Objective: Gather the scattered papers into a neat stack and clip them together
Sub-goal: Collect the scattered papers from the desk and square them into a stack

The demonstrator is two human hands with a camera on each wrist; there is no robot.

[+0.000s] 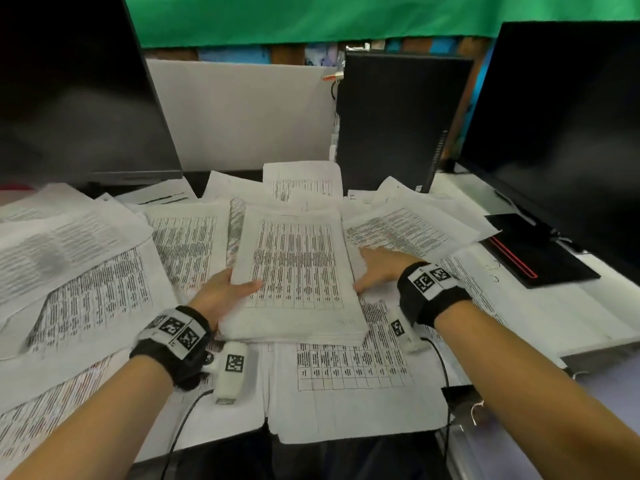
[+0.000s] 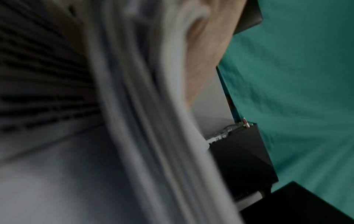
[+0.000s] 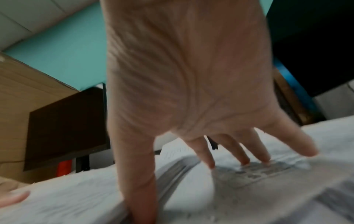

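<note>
Paper stack [image 1: 298, 271]: both hands squaring side edges.

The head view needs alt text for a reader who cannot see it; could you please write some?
Two hands square a thick paper stack on a desk strewn with loose printed sheets: the left hand grips its near-left edge, the right hand lies flat along its right side. Dark monitors stand behind.

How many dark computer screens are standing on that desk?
2: one screen at the far left, one screen at the far right. The upright black box between them looks like a computer case, not a screen.
</note>
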